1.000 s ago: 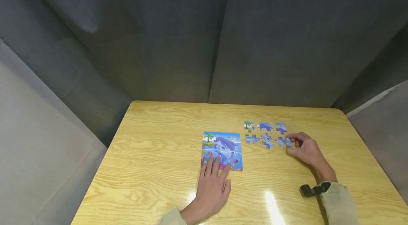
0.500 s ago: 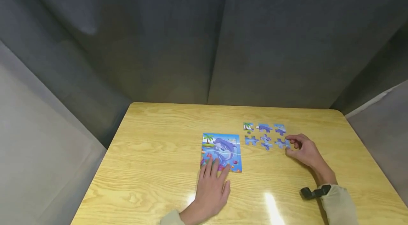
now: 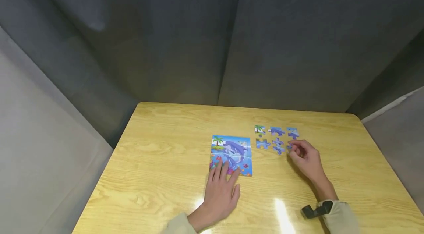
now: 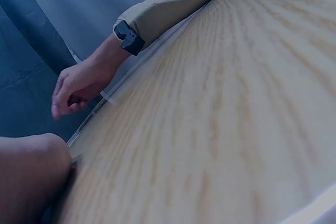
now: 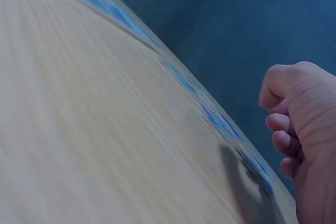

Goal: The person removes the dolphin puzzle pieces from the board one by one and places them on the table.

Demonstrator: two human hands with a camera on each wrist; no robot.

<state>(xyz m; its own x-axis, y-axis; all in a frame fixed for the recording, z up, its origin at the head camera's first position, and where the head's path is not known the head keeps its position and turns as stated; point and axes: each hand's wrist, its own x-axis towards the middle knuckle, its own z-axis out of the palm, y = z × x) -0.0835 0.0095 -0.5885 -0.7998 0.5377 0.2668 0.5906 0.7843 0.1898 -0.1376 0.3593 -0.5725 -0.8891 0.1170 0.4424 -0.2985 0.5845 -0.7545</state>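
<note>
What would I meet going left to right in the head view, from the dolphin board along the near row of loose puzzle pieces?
Dolphin board, left piece of the near row, middle piece of the near row, right hand.

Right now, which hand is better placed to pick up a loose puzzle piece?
Probably the right hand: it is close to the loose puzzle pieces, while the left hand rests partly on the dolphin picture, farther from them.
</note>
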